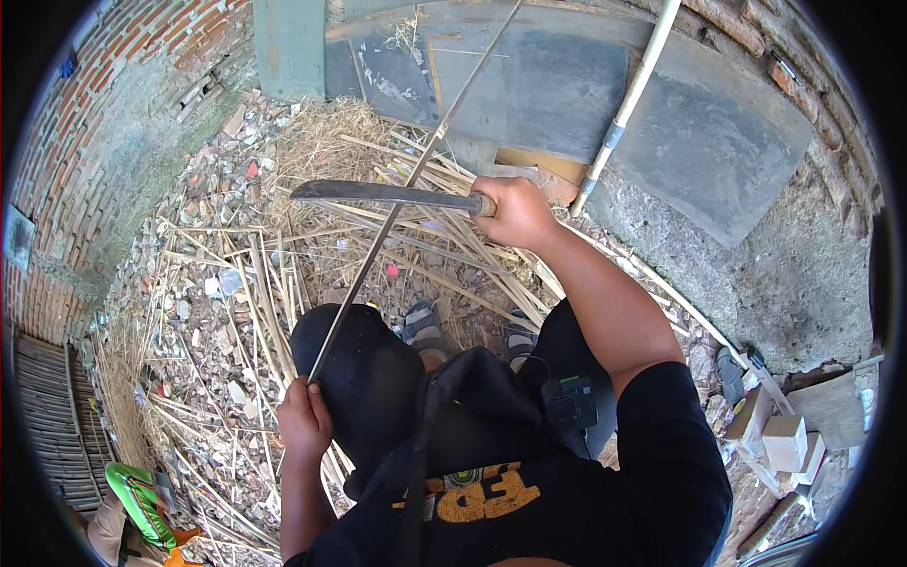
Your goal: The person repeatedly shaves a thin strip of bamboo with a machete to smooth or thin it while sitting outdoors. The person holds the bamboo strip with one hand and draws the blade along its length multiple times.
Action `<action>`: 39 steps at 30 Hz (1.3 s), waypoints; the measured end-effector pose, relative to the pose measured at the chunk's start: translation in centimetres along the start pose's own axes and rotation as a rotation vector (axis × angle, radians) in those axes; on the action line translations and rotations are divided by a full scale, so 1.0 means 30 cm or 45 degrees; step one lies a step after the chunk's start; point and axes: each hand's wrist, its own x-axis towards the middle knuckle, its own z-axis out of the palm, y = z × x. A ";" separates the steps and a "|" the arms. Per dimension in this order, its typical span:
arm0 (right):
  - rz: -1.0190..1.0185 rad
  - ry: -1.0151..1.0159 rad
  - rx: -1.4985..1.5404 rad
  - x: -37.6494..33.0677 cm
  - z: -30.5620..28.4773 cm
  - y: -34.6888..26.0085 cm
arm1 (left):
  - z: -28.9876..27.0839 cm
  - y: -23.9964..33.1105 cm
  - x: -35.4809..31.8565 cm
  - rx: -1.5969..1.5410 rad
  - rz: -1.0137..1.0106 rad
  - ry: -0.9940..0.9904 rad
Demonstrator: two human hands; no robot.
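My left hand [304,422] is closed round the lower end of a long, thin bamboo strip [360,283] beside my left knee. The strip slants up and away to the right, past the top of the view, with a knot partway along it. In my right hand [518,214] is the wooden handle of a machete [354,192], gripped with closed fingers. Its dark blade points left and crosses the strip beyond my knees. Whether the blade touches the strip I cannot tell.
Many split bamboo strips [263,293] lie over rubble around my feet, with dry straw [331,137] beyond. A pale pole [628,113] leans against grey sheets [567,90]. Brick walls [71,180] rise around; pale blocks [784,439] lie at right, a green-and-orange object [142,501] at lower left.
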 end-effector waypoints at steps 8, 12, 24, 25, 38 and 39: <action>0.008 0.027 0.012 0.005 -0.012 -0.007 | 0.011 0.056 0.050 0.029 0.046 -0.017; -0.033 0.048 0.006 -0.004 -0.006 -0.004 | 0.002 0.081 0.067 0.022 0.037 -0.026; -0.203 -0.131 -0.172 -0.009 0.004 -0.036 | 0.054 0.131 0.111 0.122 0.127 0.050; -0.216 -0.159 -0.203 -0.011 0.008 -0.037 | 0.049 0.136 0.108 0.088 0.087 0.019; -0.349 -0.250 -0.207 -0.030 0.057 -0.094 | 0.014 0.098 0.036 -0.083 -0.110 -0.055; -0.342 -0.259 -0.207 -0.031 0.058 -0.090 | 0.008 0.089 0.025 -0.062 -0.124 -0.067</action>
